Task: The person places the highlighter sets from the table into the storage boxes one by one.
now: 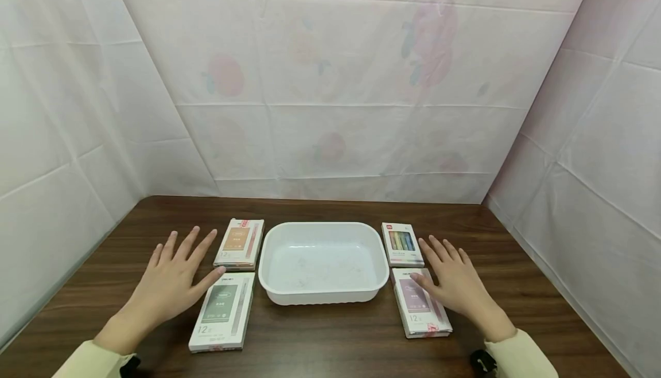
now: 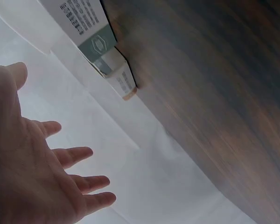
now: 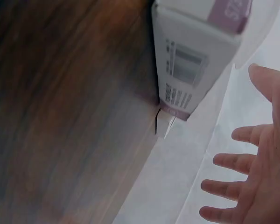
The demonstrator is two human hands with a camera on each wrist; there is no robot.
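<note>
Left hand (image 1: 166, 287) released by near-left flat white-and-green cardboard box (image 1: 220, 318); right hand (image 1: 459, 285) released by near-right flat white-and-purple cardboard box (image 1: 419, 309).

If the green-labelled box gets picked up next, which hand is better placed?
Probably the left hand: it holds nothing and is spread right beside the green-labelled box. The right hand is on the other side of the white tray, by the purple-labelled box.

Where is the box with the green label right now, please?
In the head view, the green-labelled box lies left of the white tray, nearer the camera than the orange-labelled box.
</note>
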